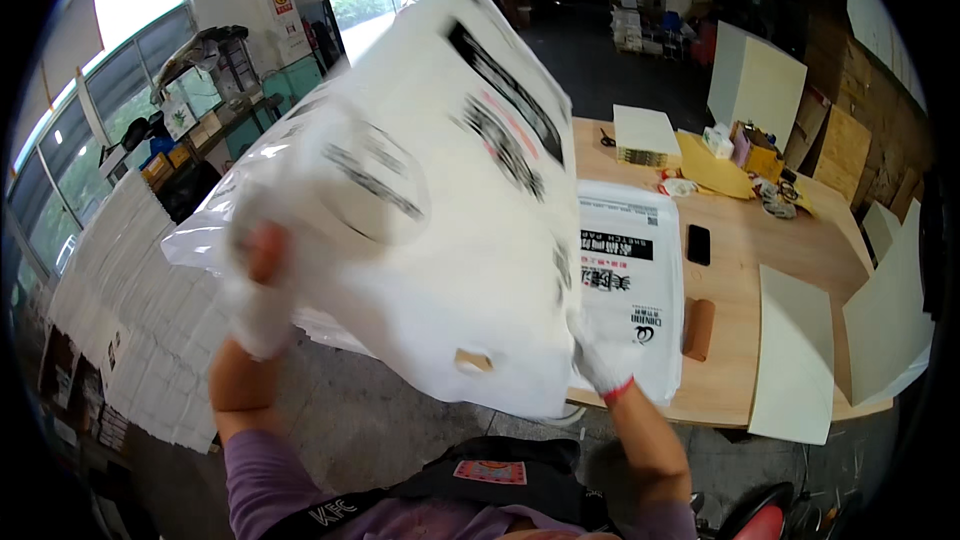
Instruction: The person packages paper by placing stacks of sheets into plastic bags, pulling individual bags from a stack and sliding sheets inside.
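A large white plastic bag (480,270) with black and red print is lifted in front of me, tilted and smeared by motion. Near its lower edge is a small oval handle hole. My left hand (262,285), in a whitish glove and blurred, grips the bag at its left side. My right hand (603,362), gloved with a red cuff, closes on the bag's lower right edge. Partly behind that hand, a similar printed bag (660,285) lies flat on the wooden table (725,300). Glossy clear plastic (225,205) shows behind the raised bag at the left.
On the table are a black phone (698,245), a brown cylindrical piece (699,330), a white board (792,355) and a block of white sheets (645,135). A small box (757,152) stands farther back. To the left is a tall stack of white sheets (140,310).
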`<state>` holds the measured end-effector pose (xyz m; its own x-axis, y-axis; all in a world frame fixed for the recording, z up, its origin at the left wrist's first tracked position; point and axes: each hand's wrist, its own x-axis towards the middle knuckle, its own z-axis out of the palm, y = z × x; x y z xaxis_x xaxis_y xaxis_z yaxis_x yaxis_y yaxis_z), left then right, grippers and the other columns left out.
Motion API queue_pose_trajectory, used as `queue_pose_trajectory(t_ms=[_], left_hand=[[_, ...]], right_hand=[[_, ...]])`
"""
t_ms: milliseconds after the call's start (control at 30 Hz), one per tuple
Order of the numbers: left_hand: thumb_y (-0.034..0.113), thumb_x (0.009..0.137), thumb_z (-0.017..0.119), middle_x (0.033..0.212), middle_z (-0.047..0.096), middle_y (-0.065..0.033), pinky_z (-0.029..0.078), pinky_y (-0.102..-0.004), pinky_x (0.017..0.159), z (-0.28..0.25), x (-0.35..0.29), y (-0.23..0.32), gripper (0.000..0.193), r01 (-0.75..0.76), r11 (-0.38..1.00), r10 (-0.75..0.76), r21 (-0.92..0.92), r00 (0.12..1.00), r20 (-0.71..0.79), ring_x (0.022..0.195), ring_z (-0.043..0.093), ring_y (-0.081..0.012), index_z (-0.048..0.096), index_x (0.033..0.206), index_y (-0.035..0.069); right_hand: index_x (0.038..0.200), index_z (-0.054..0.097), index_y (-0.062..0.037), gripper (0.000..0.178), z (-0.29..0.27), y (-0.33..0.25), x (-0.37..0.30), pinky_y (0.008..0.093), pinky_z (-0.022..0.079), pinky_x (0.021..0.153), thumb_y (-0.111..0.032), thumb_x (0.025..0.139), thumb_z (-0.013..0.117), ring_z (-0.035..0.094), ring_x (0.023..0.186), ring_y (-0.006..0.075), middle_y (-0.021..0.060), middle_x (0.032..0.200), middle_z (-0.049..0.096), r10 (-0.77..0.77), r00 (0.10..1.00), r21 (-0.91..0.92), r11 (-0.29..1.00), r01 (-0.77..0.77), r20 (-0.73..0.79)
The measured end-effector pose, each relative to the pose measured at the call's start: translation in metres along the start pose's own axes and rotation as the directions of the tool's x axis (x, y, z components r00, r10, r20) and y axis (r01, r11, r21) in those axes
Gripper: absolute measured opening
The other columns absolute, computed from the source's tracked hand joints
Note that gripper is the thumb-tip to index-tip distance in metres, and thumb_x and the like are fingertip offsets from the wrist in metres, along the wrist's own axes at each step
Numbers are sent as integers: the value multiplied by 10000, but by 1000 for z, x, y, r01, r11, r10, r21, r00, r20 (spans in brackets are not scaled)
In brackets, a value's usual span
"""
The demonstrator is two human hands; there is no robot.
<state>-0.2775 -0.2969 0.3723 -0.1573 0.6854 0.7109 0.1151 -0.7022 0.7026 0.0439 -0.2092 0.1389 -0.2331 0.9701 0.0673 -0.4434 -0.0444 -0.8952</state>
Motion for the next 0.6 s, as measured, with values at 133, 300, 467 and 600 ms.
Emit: queue_pose_trajectory(t_ms=[133,300,467,600], left_hand=[[235,1003,473,1007,588,-49,442,-260,852,-57,87,44,277,-233,924,325,302,895,-306,965,566,-139,565,1119,1],[277,997,481,1025,629,-101,459,-302,865,-272,146,10,323,20,449,284,893,944,-165,984,594,-174,575,1101,-14],[328,996,479,1204,595,-116,414,-334,982,-353,53,-114,409,425,522,45,739,852,-522,1124,551,-214,563,1226,1],[389,1022,391,1473,362,-132,289,-376,1118,-306,-69,-211,578,179,903,150,390,720,-677,1350,352,-249,295,1445,7]], right_hand=[[1061,561,-37,233,81,-68,123,286,442,615,-231,934,585,564,712,148,85,849,578,-464,835,-395,736,550,297],[740,583,-62,437,198,-118,167,224,367,401,-473,837,693,521,445,76,20,578,551,27,920,-193,980,53,390],[755,605,-61,479,206,-127,162,230,384,401,-528,857,632,527,445,85,29,599,583,187,890,-389,921,-11,416],[852,623,-57,480,143,-92,145,237,422,436,-532,894,575,574,510,108,51,653,629,79,896,-142,990,-18,438]])
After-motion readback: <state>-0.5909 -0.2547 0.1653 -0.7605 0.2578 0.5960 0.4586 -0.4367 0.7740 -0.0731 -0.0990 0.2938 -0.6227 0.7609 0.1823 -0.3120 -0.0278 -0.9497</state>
